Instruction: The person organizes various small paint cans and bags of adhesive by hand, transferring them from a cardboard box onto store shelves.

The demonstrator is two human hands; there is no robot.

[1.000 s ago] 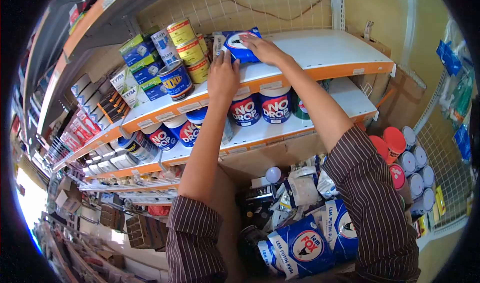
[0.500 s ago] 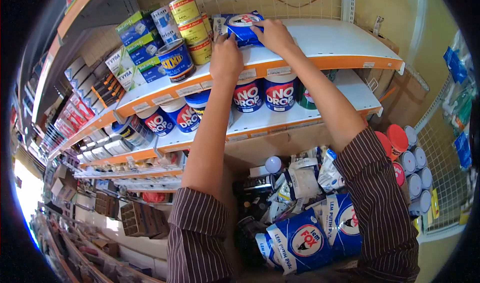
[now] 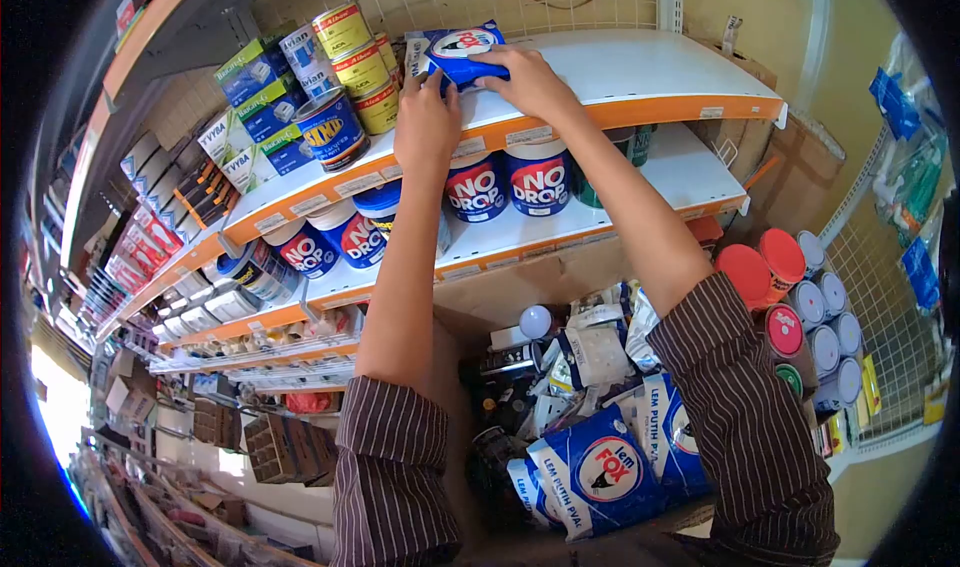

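Observation:
A blue and white FOX glue pack (image 3: 466,45) lies on the top white shelf (image 3: 620,67), just right of the stacked yellow cans (image 3: 362,72). My left hand (image 3: 430,117) is at the pack's near left side, its fingers curled against the edge. From the right, my right hand (image 3: 525,82) holds the pack with its fingers over the top and the thumb at the near side. More FOX packs (image 3: 600,472) lie in a cardboard box below my arms.
Blue NO DROP tubs (image 3: 540,179) line the lower shelf. A blue can (image 3: 332,132) and green boxes (image 3: 262,107) stand left of the yellow cans. Red-lidded cans (image 3: 782,255) are at the right, beside a wire grid (image 3: 880,297).
The view has shifted slightly, so the shelves appear further left. Both hands remain at the pack, and the right hand's fingers sit a little differently on it.

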